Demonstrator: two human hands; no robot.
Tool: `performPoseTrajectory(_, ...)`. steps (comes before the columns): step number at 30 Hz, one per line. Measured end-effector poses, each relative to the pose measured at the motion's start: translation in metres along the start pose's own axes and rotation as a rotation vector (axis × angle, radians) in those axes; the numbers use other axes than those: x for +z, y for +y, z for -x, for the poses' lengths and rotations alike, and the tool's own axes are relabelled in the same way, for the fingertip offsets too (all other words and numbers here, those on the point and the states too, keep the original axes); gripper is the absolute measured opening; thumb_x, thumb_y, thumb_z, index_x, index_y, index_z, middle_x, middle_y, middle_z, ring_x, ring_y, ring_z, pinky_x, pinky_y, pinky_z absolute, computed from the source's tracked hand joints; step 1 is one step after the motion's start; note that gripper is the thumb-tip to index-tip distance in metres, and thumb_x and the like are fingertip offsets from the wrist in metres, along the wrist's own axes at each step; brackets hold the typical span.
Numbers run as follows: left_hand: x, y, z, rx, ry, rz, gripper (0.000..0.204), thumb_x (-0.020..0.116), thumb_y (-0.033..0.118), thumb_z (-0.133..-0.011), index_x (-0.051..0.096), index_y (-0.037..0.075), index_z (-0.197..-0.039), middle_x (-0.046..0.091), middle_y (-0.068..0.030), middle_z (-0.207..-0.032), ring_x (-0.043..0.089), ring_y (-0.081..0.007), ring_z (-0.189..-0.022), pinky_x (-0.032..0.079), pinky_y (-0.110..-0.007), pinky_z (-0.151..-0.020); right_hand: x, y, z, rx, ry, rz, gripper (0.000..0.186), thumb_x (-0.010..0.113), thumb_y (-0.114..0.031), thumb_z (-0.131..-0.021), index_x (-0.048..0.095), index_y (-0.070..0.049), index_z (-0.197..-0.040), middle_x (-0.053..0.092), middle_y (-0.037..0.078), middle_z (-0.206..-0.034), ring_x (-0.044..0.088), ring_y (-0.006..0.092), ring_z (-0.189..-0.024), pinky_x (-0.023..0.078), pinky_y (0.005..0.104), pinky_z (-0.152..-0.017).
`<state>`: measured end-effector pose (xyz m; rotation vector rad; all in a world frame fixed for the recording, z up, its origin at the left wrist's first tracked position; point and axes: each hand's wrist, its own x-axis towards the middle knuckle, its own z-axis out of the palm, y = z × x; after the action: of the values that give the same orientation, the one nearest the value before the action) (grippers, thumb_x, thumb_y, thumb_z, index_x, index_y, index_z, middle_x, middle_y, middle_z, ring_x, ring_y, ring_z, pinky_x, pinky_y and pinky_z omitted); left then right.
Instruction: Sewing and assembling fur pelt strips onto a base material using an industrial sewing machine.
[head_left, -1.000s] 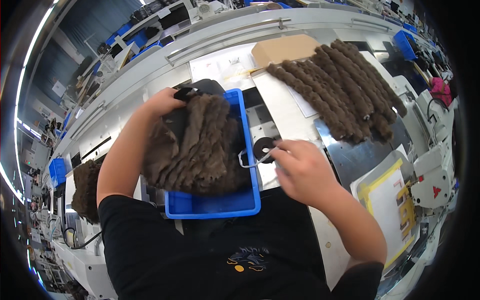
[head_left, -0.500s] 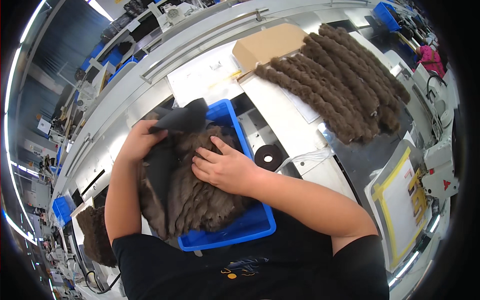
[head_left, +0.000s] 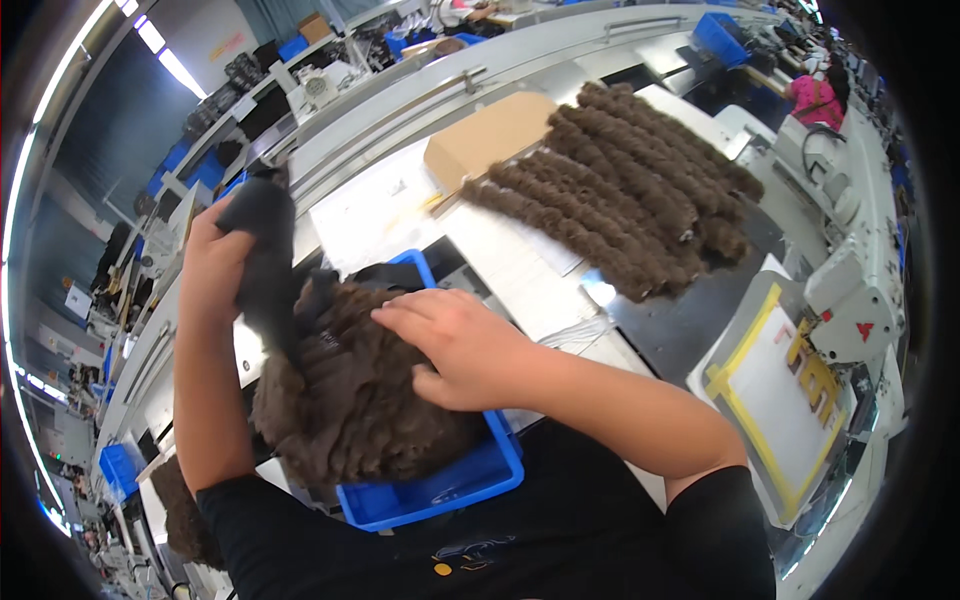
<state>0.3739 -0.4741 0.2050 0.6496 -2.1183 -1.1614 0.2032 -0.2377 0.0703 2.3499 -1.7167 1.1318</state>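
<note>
Your left hand [head_left: 212, 258] has raised black cloth [head_left: 267, 245], gripped in fingers; right hand [head_left: 462, 348], fingers extended, touches fur [head_left: 350, 420], seemingly more exposed.

The left hand [head_left: 212, 262] has pulled the black cloth [head_left: 265, 245] higher and farther toward the frame's left side.

A hand could pass over the pale table [head_left: 510, 280] between bin [head_left: 440, 508] and strips [head_left: 640, 190] — the right forearm [head_left: 620, 405] crosses its near end. The bin's near end has room; fur [head_left: 370, 415] blocks most beyond.
</note>
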Motion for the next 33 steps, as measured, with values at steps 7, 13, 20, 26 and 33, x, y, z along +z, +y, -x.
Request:
performPoseTrajectory(7,0.204,0.100,0.001,0.290,-0.189,0.217,0.023,0.062,0.002,-0.089,0.069,-0.002,-0.111,0.071,-0.0048,-0.095,0.065,-0.0103,-0.085,0.052,-0.026,-0.074,-0.106,-0.049,0.046,0.217,0.545,0.334,0.092,0.083,-0.036,-0.082,0.041,0.011,-0.149,0.063,0.029,-0.124,0.065,0.0437,-0.110,0.053,0.0455,-0.098)
performPoseTrajectory(13,0.342,0.180,0.048,0.118,-0.526,0.712,0.026,0.069,0.015,-0.096,0.066,0.000,-0.116,0.068,-0.0041,-0.095,0.063,-0.0104,-0.086,0.051,-0.024,-0.075,-0.177,-0.058,0.148,0.504,0.706,1.073,0.067,0.073,-0.001,-0.068,0.064,-0.001,-0.134,0.069,0.018,-0.110,0.070,0.0349,-0.085,0.057,0.0418,-0.076)
performPoseTrajectory(20,0.438,0.158,0.066,0.348,-0.862,0.738,0.036,0.066,0.021,-0.098,0.055,0.003,-0.127,0.058,-0.0032,-0.120,0.055,-0.0105,-0.102,0.048,-0.028,-0.089,-0.249,-0.146,0.299,0.816,1.052,0.463,0.024,0.064,0.002,-0.098,0.069,0.003,-0.122,0.075,0.013,-0.108,0.072,0.0177,-0.095,0.055,0.0301,-0.085)
performPoseTrajectory(26,0.490,0.130,0.095,0.228,-1.471,0.967,0.054,0.079,0.018,-0.088,0.058,-0.002,-0.133,0.066,-0.0084,-0.128,0.062,-0.0162,-0.116,0.049,-0.036,-0.103,-0.219,-0.198,0.353,0.746,1.428,-0.142,0.027,0.057,0.002,-0.104,0.068,0.004,-0.128,0.070,0.007,-0.127,0.063,0.0142,-0.118,0.046,0.0315,-0.106)
performPoseTrajectory(33,0.512,0.128,0.123,-0.191,-1.566,0.811,0.040,0.073,-0.007,-0.084,0.063,-0.005,-0.123,0.073,-0.0109,-0.112,0.071,-0.0185,-0.101,0.055,-0.034,-0.094,-0.182,-0.206,0.412,0.827,1.556,-0.749,0.034,0.060,-0.004,-0.101,0.061,0.006,-0.134,0.071,0.013,-0.125,0.067,0.0199,-0.118,0.054,0.0380,-0.104)
